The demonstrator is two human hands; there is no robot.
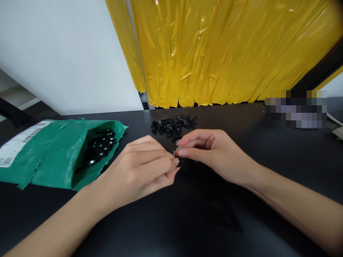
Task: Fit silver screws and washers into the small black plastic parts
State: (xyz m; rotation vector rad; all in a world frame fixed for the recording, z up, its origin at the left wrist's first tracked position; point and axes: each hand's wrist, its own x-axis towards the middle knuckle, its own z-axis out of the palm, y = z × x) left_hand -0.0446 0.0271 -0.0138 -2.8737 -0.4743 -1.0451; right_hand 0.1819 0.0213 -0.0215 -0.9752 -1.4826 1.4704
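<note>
My left hand (146, 166) is closed, its thumb and fingers pinched together in front of me. Facing it, my right hand (207, 146) pinches with thumb and forefinger, and the fingertips of both hands meet. Tiny pale, wire-like bits show at the right fingertips, and a small dark piece peeks out below the left ones; what exactly is held is mostly hidden. Just beyond the hands lies a pile of small black plastic parts (171, 125). Left of my left hand, a torn-open green mailing bag (57, 157) holds several black pieces with shiny round discs (103, 146).
Everything rests on a black table (166, 221). Behind it hang a yellow plastic strip curtain (214, 53) and a white panel (72, 50). A blurred-out object (297, 110) lies at the back right, near a white cable (333, 119).
</note>
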